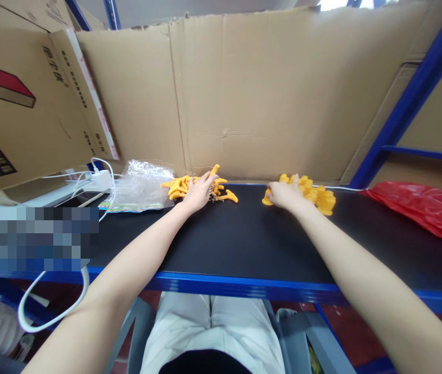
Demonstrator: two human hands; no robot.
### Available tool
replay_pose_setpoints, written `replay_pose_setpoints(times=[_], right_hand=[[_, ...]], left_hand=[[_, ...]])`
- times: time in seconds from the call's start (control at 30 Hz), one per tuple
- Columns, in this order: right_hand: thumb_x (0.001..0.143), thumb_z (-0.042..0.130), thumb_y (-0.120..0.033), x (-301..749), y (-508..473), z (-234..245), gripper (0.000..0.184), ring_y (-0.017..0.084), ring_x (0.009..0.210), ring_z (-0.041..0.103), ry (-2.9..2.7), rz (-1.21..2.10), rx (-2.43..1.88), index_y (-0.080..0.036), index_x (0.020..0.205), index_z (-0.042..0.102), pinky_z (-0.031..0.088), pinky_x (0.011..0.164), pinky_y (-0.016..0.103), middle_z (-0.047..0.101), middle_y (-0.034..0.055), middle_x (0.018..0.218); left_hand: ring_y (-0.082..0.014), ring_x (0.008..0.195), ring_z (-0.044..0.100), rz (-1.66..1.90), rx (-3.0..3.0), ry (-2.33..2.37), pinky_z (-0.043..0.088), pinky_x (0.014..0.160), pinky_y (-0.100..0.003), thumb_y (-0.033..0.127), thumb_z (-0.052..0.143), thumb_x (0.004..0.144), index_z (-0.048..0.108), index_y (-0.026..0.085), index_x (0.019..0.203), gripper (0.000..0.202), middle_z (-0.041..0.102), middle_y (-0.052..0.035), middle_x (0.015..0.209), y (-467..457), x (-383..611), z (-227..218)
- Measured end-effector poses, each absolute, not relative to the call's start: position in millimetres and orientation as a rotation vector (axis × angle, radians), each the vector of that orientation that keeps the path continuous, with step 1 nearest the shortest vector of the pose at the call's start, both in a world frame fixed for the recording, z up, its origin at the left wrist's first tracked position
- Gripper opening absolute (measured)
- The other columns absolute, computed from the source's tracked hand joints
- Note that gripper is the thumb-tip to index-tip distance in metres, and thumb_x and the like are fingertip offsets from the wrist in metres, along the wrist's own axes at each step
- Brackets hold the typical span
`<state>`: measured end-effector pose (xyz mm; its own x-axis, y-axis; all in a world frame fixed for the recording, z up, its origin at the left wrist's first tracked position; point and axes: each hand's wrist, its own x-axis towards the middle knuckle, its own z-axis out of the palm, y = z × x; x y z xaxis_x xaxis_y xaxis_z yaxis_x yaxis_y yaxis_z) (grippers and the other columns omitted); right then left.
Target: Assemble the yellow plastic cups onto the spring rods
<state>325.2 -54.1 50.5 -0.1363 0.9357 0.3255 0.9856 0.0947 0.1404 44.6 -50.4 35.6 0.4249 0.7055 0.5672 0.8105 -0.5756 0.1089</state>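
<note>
A crumpled clear plastic bag [143, 187] lies on the table [236, 244] to the left; what it holds cannot be made out. At the right, a red plastic bag [424, 210] is cut off by the edge of view, its contents hidden. Your left hand [199, 193] rests on a pile of orange curved pieces [178, 186] with small metal chains [212, 196], at the far side, left of centre. Your right hand [285, 193] is on the yellow pieces [321, 198], far and right of centre. Your fingers hide parts of both piles, so I cannot tell whether either grip is grasping a piece. You have two piles and two bags; the overlapping pieces cannot be counted surely.
</note>
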Motion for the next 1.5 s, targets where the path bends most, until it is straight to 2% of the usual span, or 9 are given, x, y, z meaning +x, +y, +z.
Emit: replay_pose_setpoints(times=[0.23,0.47,0.63,0.73,0.87,1.03,1.13,1.3,1.5], right_hand=[[0.076,0.056,-0.027,311.8,-59.6,53.4,0.027,0.026,0.097,0.059,-2.284,-0.279,-1.758,-0.018,0.101,0.061,0.015,0.103,0.053,0.067,0.0087,0.100],[0.071,0.063,-0.031,296.4,-59.6,41.1,0.021,0.023,0.092,0.062,-2.258,0.073,-1.701,-0.019,0.087,0.057,0.010,0.103,0.056,0.069,0.0038,0.088],[0.074,0.059,-0.043,286.1,-67.2,35.1,0.032,0.027,0.102,0.057,-2.244,0.235,-1.603,-0.019,0.094,0.056,0.025,0.098,0.055,0.064,0.0091,0.105],[0.073,0.058,-0.045,281.1,-69.7,34.7,0.037,0.029,0.107,0.054,-2.198,0.247,-1.625,-0.018,0.099,0.056,0.031,0.095,0.053,0.061,0.0122,0.110],[0.073,0.057,-0.033,283.7,-63.3,32.2,0.022,0.023,0.090,0.059,-2.242,0.116,-1.571,-0.018,0.090,0.053,0.021,0.099,0.057,0.064,0.0062,0.091],[0.070,0.052,-0.016,292.0,-56.7,29.5,0.019,0.020,0.089,0.057,-2.377,-0.039,-1.315,-0.019,0.089,0.051,0.013,0.098,0.062,0.062,0.0036,0.091],[0.071,0.051,-0.016,289.1,-62.0,32.6,0.020,0.020,0.091,0.057,-2.434,-0.017,-1.265,-0.019,0.090,0.052,0.012,0.099,0.062,0.062,0.0037,0.094],[0.073,0.054,-0.020,279.7,-73.6,39.4,0.022,0.021,0.092,0.058,-2.481,0.023,-1.256,-0.019,0.095,0.053,0.010,0.100,0.062,0.063,0.0038,0.095],[0.075,0.054,-0.021,275.2,-78.1,41.5,0.025,0.022,0.098,0.057,-2.527,0.036,-1.154,-0.020,0.101,0.054,0.018,0.101,0.058,0.061,0.0065,0.104]], left_hand=[[-0.0238,0.134,0.022,-0.941,-2.354,-1.381,0.020,0.101,-0.056,0.005,0.032,0.078,0.039,0.024,0.127,0.053,0.025,-0.0106,0.145,-50.5,46.6,38.3],[-0.0235,0.136,0.013,-0.915,-2.304,-1.368,0.019,0.102,-0.057,0.006,0.031,0.080,0.045,0.021,0.118,0.043,0.022,-0.0104,0.146,-48.9,47.4,38.2],[-0.0248,0.137,0.009,-0.897,-2.278,-1.404,0.019,0.102,-0.056,0.006,0.029,0.080,0.047,0.022,0.114,0.042,0.017,-0.0080,0.148,-53.8,51.1,42.8],[-0.0251,0.135,0.014,-0.879,-2.279,-1.419,0.018,0.103,-0.056,0.008,0.028,0.082,0.049,0.024,0.113,0.041,0.019,-0.0062,0.147,-57.4,52.8,45.4],[-0.0252,0.131,0.025,-0.859,-2.284,-1.418,0.018,0.103,-0.056,0.010,0.031,0.083,0.051,0.024,0.112,0.038,0.026,-0.0074,0.143,-60.1,53.9,46.5],[-0.0264,0.134,0.016,-0.825,-2.318,-1.410,0.017,0.102,-0.059,0.010,0.031,0.084,0.050,0.022,0.112,0.037,0.022,-0.0084,0.145,-60.0,54.5,45.3],[-0.0261,0.134,0.018,-0.765,-2.371,-1.411,0.017,0.101,-0.061,0.007,0.031,0.082,0.047,0.024,0.114,0.040,0.024,-0.0080,0.144,-58.5,53.6,43.4],[-0.0251,0.122,0.037,-0.688,-2.411,-1.427,0.012,0.101,-0.062,0.009,0.031,0.082,0.049,0.024,0.111,0.038,0.037,-0.0083,0.134,-57.2,51.2,39.2],[-0.0235,0.111,0.045,-0.604,-2.448,-1.406,0.013,0.100,-0.062,0.016,0.029,0.086,0.051,0.024,0.111,0.035,0.047,-0.0089,0.118,-56.6,52.0,32.0]])
